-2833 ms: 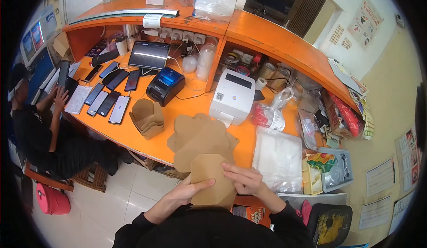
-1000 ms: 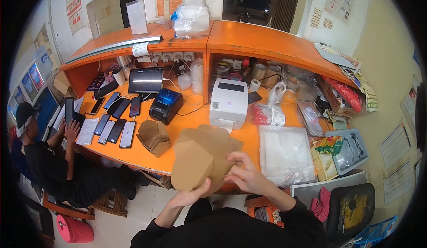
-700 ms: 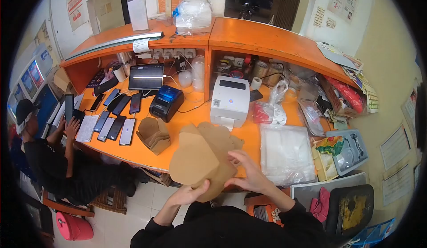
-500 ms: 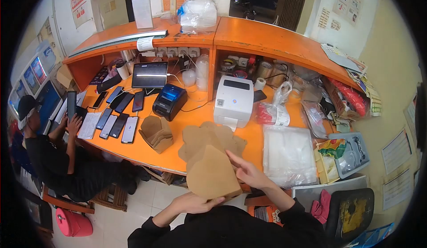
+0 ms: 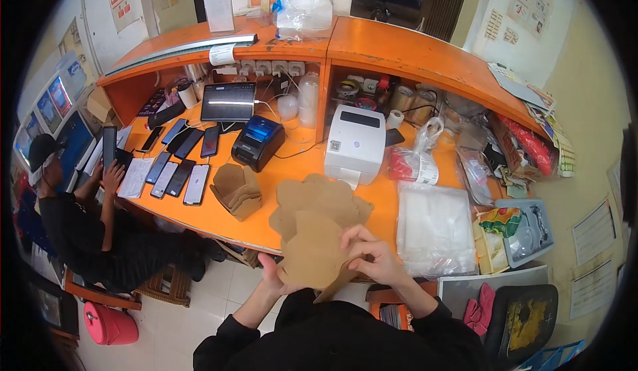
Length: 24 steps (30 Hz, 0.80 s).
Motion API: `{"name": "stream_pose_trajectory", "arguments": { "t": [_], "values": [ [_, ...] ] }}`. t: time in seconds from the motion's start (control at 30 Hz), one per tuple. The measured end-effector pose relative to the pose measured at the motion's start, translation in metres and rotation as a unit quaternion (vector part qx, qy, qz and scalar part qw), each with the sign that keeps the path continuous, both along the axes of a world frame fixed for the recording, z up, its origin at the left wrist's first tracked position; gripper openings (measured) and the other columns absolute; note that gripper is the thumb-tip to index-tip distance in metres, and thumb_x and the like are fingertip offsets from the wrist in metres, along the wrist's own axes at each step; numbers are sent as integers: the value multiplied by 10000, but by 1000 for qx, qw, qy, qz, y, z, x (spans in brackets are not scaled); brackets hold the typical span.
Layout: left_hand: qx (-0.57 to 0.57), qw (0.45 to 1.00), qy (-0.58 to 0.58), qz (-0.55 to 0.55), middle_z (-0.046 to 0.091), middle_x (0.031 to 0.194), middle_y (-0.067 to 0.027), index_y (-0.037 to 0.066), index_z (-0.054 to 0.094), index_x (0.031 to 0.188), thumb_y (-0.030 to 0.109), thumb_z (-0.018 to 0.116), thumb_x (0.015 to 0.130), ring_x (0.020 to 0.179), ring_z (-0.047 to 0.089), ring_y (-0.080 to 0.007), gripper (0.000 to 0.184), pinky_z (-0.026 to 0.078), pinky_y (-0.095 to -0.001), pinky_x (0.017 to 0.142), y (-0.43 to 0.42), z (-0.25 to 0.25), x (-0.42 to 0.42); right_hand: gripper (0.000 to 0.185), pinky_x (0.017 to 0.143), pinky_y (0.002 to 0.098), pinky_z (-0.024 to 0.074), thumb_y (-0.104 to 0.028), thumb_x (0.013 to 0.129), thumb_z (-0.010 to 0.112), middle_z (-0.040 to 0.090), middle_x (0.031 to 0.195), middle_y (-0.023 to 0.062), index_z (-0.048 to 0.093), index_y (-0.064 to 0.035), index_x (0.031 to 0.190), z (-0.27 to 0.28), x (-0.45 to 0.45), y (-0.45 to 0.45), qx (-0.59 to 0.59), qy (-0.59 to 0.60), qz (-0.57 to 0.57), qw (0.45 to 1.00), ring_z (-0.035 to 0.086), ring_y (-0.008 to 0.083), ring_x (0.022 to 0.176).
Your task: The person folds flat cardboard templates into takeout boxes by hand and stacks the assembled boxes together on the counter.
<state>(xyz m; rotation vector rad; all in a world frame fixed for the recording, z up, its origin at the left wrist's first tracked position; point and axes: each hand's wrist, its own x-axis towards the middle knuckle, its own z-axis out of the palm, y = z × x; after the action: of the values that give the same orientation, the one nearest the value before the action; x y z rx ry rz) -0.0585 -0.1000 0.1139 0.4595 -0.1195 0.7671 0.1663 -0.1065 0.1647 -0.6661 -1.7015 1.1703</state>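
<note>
A brown cardboard food box blank, partly folded, is held over the table's front edge. My left hand supports its lower left side, thumb raised off the card and the other fingers partly hidden beneath it. On the right side, my right hand has its fingers curled and pinching at the edge of a flap. Just behind lie flat brown cardboard blanks with scalloped edges. To their left stands a folded open cardboard box.
On the orange table are several phones, a black receipt printer, a white label printer and a pack of clear plastic bags. A co-worker sits at left holding a device. A grey tray stands at right.
My left thumb has lifted off the cardboard. My right hand's fingers have gone from stretched along the card to curled at its flap. The blank has shifted slightly and its side has folded.
</note>
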Motion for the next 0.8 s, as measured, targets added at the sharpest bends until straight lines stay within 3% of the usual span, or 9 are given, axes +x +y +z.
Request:
{"name": "stream_pose_trajectory", "arguments": {
  "t": [0.03, 0.13, 0.17, 0.2, 0.3, 0.5, 0.7, 0.8],
  "values": [
    [-31, 999, -10, -8, 355, 1369, -132, 51, 215, 1394, 617, 596, 747, 1258, 375, -271, 940, 359, -420, 1004, 0, -1, -3, 146, 980, 402, 305, -162, 760, 703, 490, 1031, 87, 637, -35, 785, 5, 2, -1, 32, -39, -5, 999, 463, 249, 1084],
    [72, 969, 229, 56, 361, 1362, -139, 40, 229, 1386, 514, 512, 861, 1276, 348, -259, 762, 333, -421, 1023, -2, 9, -8, 156, 984, 385, 311, -141, 725, 732, 443, 1103, 96, 630, -33, 769, 24, 3, -5, 101, -135, -37, 985, 441, 259, 1117],
    [48, 942, 323, 80, 375, 1346, -131, 27, 247, 1374, 383, 411, 948, 1253, 368, -236, 579, 331, -393, 1016, -10, 24, -3, 150, 986, 384, 318, -126, 722, 734, 441, 1113, 100, 628, -30, 770, 27, 0, -8, 103, -152, -65, 981, 449, 268, 1124],
    [84, 929, 346, 95, 381, 1337, -127, 21, 255, 1369, 360, 404, 955, 1240, 376, -227, 555, 333, -380, 1010, -10, 29, -1, 146, 988, 382, 325, -111, 720, 736, 439, 1123, 104, 627, -28, 770, 28, -2, -9, 105, -169, -92, 976, 457, 277, 1132],
    [193, 869, 428, 154, 405, 1298, -113, -6, 297, 1333, 291, 383, 976, 1188, 391, -184, 473, 335, -327, 987, -14, 42, 3, 121, 990, 378, 353, -53, 729, 718, 434, 1142, 116, 609, -16, 765, 16, -7, -11, 81, -119, -106, 984, 463, 309, 1173],
    [165, 820, 497, 230, 436, 1262, -116, -14, 333, 1300, 238, 354, 986, 1127, 430, -179, 403, 363, -314, 957, -17, 24, 17, 123, 973, 372, 379, 10, 757, 660, 427, 1152, 124, 543, -9, 722, 5, -4, -9, 71, -106, -121, 984, 470, 317, 1178],
    [207, 845, 475, 131, 443, 1246, -116, -21, 332, 1307, 315, 352, 983, 1133, 417, -171, 467, 348, -297, 960, -16, 44, 11, 200, 899, 342, 411, -41, 747, 702, 401, 1135, 128, 513, -15, 683, 0, 3, -16, 33, -188, -104, 976, 492, 270, 1080],
    [195, 821, 528, 100, 474, 1209, -124, -21, 358, 1302, 369, 339, 978, 1132, 419, -180, 506, 333, -302, 971, -20, 48, 12, 230, 902, 350, 412, -62, 718, 732, 390, 1134, 127, 517, -21, 789, -9, 2, -18, 129, -250, -133, 951, 484, 280, 1059]
  ]
}}
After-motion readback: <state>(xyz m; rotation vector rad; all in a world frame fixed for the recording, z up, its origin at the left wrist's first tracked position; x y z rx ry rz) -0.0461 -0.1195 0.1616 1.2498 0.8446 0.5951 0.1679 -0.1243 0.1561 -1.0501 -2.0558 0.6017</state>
